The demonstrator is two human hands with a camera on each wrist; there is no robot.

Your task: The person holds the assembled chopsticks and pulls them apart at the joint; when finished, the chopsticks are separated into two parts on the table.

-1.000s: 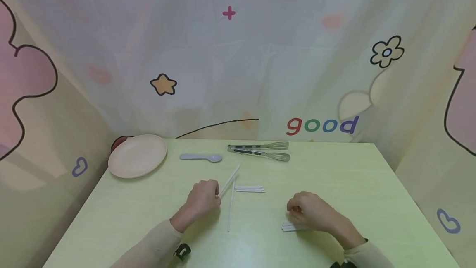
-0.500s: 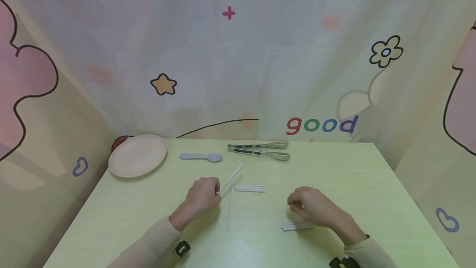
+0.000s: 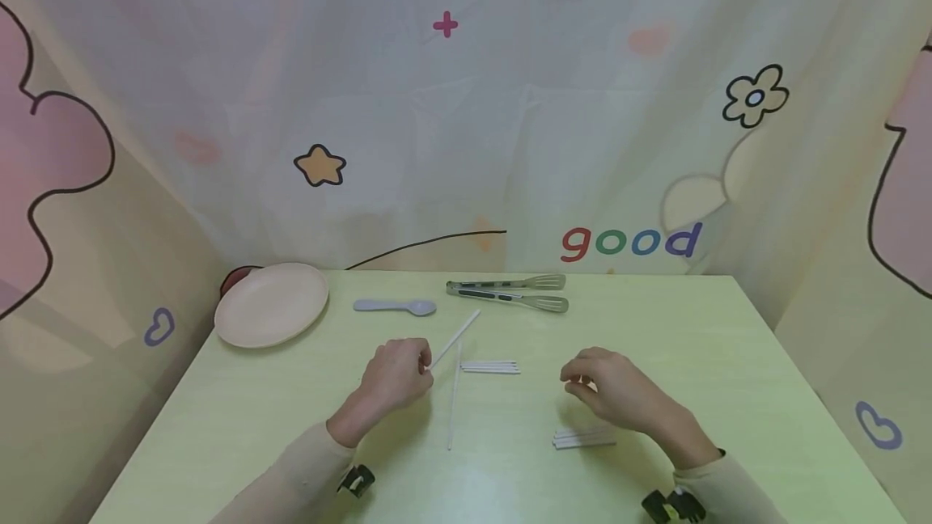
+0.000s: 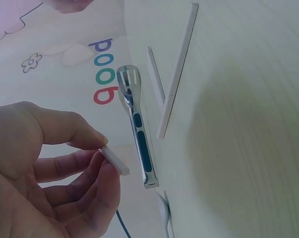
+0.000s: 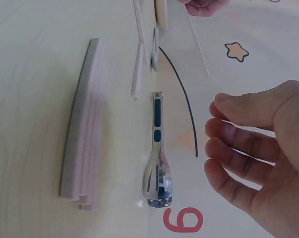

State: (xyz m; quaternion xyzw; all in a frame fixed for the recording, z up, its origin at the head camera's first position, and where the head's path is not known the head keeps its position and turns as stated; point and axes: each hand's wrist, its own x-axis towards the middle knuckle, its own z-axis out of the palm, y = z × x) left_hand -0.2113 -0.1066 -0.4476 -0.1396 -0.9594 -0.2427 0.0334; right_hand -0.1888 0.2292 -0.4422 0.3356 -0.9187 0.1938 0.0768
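- On my head feed I read the word "good" (image 3: 635, 242), printed on the backdrop cloth (image 3: 437, 128) just above the far edge of the worktop (image 3: 692, 362), towards its far right corner: red g, green o, blue o, purple d.
- Well above that edge's middle, I see a pink plus sign (image 3: 446, 24) on the cloth.
- My left wrist feed shows "good" sideways; my right, only the red g.

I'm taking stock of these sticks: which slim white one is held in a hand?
The slim white stick pinched by the person's left hand; the other white sticks lie unheld on the pale yellow-green table.
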